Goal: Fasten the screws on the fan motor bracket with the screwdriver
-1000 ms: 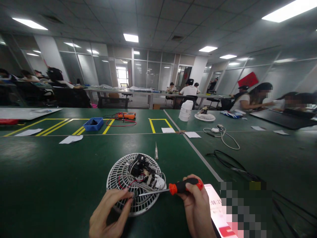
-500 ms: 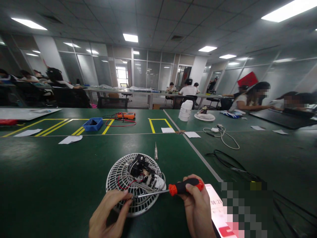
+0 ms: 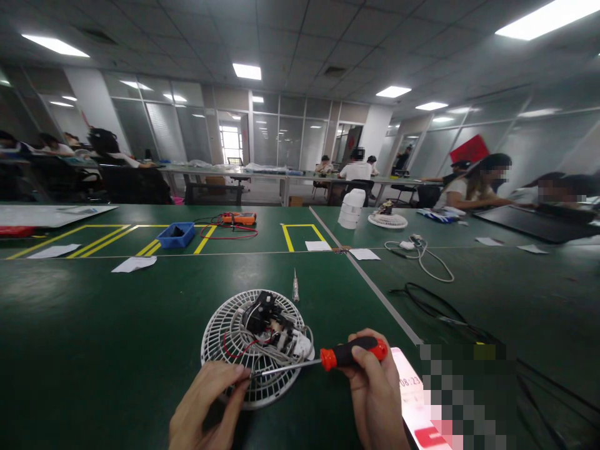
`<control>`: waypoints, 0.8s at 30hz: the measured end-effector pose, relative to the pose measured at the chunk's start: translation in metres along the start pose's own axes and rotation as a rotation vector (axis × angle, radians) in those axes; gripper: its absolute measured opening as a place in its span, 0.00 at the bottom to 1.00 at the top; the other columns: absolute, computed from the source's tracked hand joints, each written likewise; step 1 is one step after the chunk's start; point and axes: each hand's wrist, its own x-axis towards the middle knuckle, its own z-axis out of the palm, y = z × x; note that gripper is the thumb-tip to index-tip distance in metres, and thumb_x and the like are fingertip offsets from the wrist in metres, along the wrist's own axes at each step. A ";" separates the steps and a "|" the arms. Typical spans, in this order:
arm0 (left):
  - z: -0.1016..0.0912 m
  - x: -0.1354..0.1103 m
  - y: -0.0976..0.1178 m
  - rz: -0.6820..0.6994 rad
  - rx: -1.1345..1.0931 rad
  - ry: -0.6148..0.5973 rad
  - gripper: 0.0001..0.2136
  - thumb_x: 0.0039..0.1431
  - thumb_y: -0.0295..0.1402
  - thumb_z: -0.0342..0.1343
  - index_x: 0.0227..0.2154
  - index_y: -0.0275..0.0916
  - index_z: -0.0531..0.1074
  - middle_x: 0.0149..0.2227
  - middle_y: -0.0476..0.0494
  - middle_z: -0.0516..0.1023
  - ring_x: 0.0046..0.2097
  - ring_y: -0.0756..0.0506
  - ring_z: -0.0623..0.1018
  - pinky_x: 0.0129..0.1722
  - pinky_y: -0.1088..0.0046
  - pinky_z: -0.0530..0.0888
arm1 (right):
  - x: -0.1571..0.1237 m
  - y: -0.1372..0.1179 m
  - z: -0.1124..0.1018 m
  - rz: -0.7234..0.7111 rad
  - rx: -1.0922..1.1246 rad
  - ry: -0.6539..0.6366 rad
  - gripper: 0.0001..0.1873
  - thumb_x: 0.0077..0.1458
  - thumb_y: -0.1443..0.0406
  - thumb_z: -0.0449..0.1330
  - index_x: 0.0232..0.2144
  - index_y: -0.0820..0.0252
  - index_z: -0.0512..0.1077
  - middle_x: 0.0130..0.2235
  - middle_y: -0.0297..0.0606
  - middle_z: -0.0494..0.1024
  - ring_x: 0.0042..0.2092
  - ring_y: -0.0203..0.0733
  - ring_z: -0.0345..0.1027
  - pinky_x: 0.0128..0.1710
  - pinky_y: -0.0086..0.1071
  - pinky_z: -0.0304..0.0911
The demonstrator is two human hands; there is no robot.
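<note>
My right hand [image 3: 375,387] is closed around the red and black handle of a screwdriver [image 3: 344,355], its shaft pointing left. At the shaft's tip, my left hand [image 3: 210,400] pinches something small and dark between thumb and forefinger, too small to make out. Beneath both lies a round white fan grille [image 3: 220,312] on the green table. A black fan motor [image 3: 262,312] with a white plastic part, a grey cable and red wires rests on the grille. Just beyond it lies a small clear-handled screwdriver [image 3: 295,289].
A lit phone [image 3: 410,387] lies beside my right wrist. Farther back are a blue bin [image 3: 175,235], an orange multimeter [image 3: 239,218], a white cylindrical part [image 3: 351,209] and another fan grille [image 3: 387,221]. Cables [image 3: 435,306] spread at right. People sit at tables behind.
Almost nothing differs. The screwdriver and both hands keep nearly the same place, with only a very slight shift to the right.
</note>
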 end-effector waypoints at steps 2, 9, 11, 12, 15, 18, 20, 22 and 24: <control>0.000 0.000 0.000 -0.003 -0.004 0.005 0.17 0.56 0.15 0.60 0.47 0.37 0.75 0.37 0.47 0.82 0.40 0.49 0.82 0.44 0.74 0.81 | 0.000 -0.001 0.000 -0.006 -0.003 -0.004 0.16 0.45 0.58 0.71 0.36 0.52 0.72 0.37 0.30 0.72 0.36 0.39 0.64 0.30 0.29 0.67; -0.001 -0.006 0.000 -0.016 0.010 0.012 0.18 0.56 0.15 0.61 0.47 0.38 0.75 0.39 0.47 0.82 0.41 0.49 0.82 0.46 0.74 0.81 | -0.003 -0.011 0.005 -0.015 -0.006 0.028 0.21 0.38 0.58 0.73 0.36 0.52 0.72 0.36 0.31 0.73 0.35 0.40 0.66 0.31 0.31 0.66; 0.000 -0.007 0.001 -0.020 0.013 0.030 0.18 0.56 0.15 0.61 0.47 0.38 0.76 0.39 0.47 0.82 0.41 0.49 0.82 0.47 0.74 0.80 | -0.004 -0.012 0.005 -0.015 -0.001 0.024 0.22 0.38 0.57 0.73 0.36 0.52 0.72 0.36 0.31 0.73 0.35 0.41 0.67 0.33 0.32 0.67; 0.000 -0.007 0.001 -0.024 0.011 0.037 0.18 0.56 0.15 0.61 0.47 0.38 0.76 0.39 0.47 0.82 0.41 0.49 0.82 0.47 0.74 0.80 | -0.005 -0.012 0.005 -0.014 0.001 0.022 0.22 0.38 0.57 0.73 0.36 0.52 0.72 0.36 0.31 0.74 0.35 0.41 0.68 0.34 0.32 0.67; 0.001 -0.007 0.003 -0.046 -0.006 0.041 0.17 0.56 0.16 0.61 0.46 0.39 0.76 0.38 0.47 0.82 0.40 0.49 0.83 0.45 0.73 0.81 | -0.005 -0.011 0.005 -0.015 0.001 0.022 0.22 0.38 0.57 0.73 0.36 0.52 0.72 0.36 0.31 0.73 0.35 0.41 0.68 0.34 0.33 0.66; 0.001 -0.008 0.004 -0.068 0.004 0.047 0.16 0.57 0.17 0.61 0.46 0.39 0.76 0.39 0.47 0.82 0.40 0.49 0.83 0.45 0.73 0.81 | -0.005 -0.010 0.005 -0.014 0.003 0.015 0.21 0.38 0.57 0.73 0.36 0.51 0.72 0.36 0.31 0.73 0.34 0.40 0.67 0.33 0.32 0.66; 0.001 -0.008 0.006 -0.085 0.015 0.049 0.16 0.57 0.18 0.61 0.46 0.39 0.76 0.39 0.47 0.82 0.41 0.49 0.83 0.46 0.74 0.81 | -0.005 -0.010 0.005 -0.013 0.006 0.010 0.21 0.38 0.57 0.73 0.35 0.51 0.72 0.36 0.31 0.73 0.34 0.40 0.66 0.32 0.31 0.66; 0.002 -0.008 0.007 -0.100 0.026 0.053 0.15 0.58 0.18 0.61 0.45 0.39 0.76 0.39 0.47 0.82 0.41 0.49 0.83 0.45 0.75 0.81 | -0.005 -0.010 0.005 -0.012 0.011 0.008 0.21 0.38 0.57 0.73 0.35 0.51 0.72 0.36 0.31 0.73 0.35 0.40 0.67 0.33 0.31 0.66; 0.002 -0.009 0.008 -0.119 0.030 0.067 0.14 0.57 0.19 0.62 0.45 0.38 0.76 0.38 0.47 0.82 0.41 0.49 0.83 0.46 0.75 0.81 | -0.004 -0.009 0.004 -0.016 0.015 0.002 0.20 0.39 0.57 0.73 0.36 0.50 0.72 0.36 0.31 0.73 0.35 0.40 0.67 0.33 0.31 0.66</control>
